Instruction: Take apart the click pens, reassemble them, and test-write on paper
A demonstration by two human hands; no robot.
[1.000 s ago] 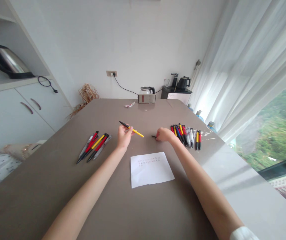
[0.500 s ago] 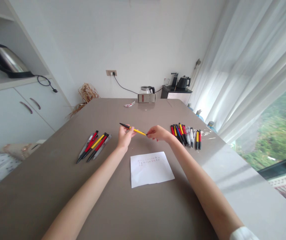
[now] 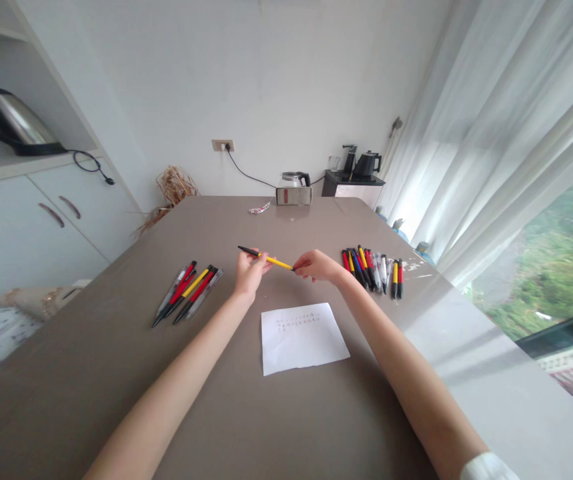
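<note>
A yellow pen with a black grip is held above the table between my two hands, its black tip pointing left. My left hand is closed around its middle, near the black grip. At the other end, the fingers of my right hand pinch the pen's black end. Below them a white sheet of paper with a few lines of writing lies on the table. Several red, yellow and clear pens lie to the left. A row of pens in mixed colours lies to the right.
The brown table spreads around my arms. At its far edge stand a glass pot with a black handle and a small wrapper. Behind is a black kettle on a stand. White curtains hang at the right.
Hardly anything differs. The pen and my left hand have shifted very slightly left; both hands keep their hold on the pen.
</note>
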